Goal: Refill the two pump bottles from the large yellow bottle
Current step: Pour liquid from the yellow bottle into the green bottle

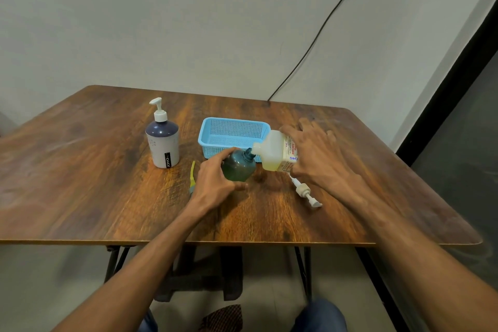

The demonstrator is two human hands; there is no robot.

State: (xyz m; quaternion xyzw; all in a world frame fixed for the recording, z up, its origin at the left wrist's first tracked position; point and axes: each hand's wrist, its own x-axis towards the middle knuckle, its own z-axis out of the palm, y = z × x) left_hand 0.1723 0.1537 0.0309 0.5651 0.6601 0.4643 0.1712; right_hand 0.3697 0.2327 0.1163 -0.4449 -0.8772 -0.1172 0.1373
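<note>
The yellow bottle point(272, 152) is tipped on its side so that its neck meets the open mouth of the green bottle point(238, 167). This looks to be done so the soap can run from one into the other. The green bottle is leaned a little toward it and kept low by the table point(80, 183), likely so nothing is spilled. It is gripped by the left hand point(215, 179), with the fingers curled round its side. The yellow bottle is gripped near its base by the right hand point(315, 153), with the fingers spread over the top. A pump point(307, 191) is laid on the table below that hand, out of the way. The white bottle point(162, 143) is stood apart at the left with its pump on, so it seems not yet opened.
</note>
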